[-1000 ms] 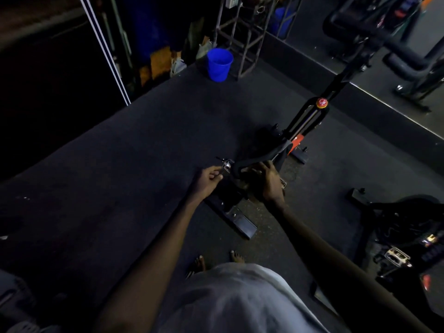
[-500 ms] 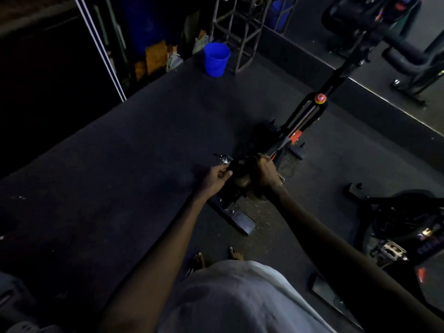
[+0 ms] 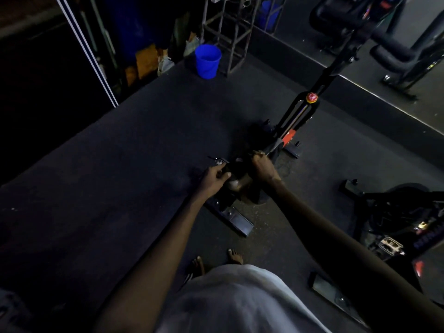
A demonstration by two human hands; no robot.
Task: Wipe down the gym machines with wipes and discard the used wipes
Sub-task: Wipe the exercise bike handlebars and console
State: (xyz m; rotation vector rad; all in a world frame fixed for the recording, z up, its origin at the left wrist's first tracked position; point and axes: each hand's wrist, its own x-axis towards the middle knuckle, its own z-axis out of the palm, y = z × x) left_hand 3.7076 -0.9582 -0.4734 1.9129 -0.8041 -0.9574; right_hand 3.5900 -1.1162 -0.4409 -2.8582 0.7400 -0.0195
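Blue bucket: stands upright on the floor, well beyond the fingers, just beside a metal rack; only its blue inner wall shows, and the light is too dim to tell what it holds.
Exercise bike: directly under and beyond the fingers; its frame rises away from them to a red knob, and its base bar lies on the floor just short of them.
Left hand: arm stretched forward and down, fingers curled round the near dark part of the bike, thumb on top.
Right hand: arm stretched out likewise, fingers clenched on the bike's frame just beyond the left hand's; the two hands are near each other but apart.
Wipe: too dark to tell whether either hand holds one.
Second bike: well to the right of the fingers.
Bare feet: on the floor, nearer the person than the fingers.
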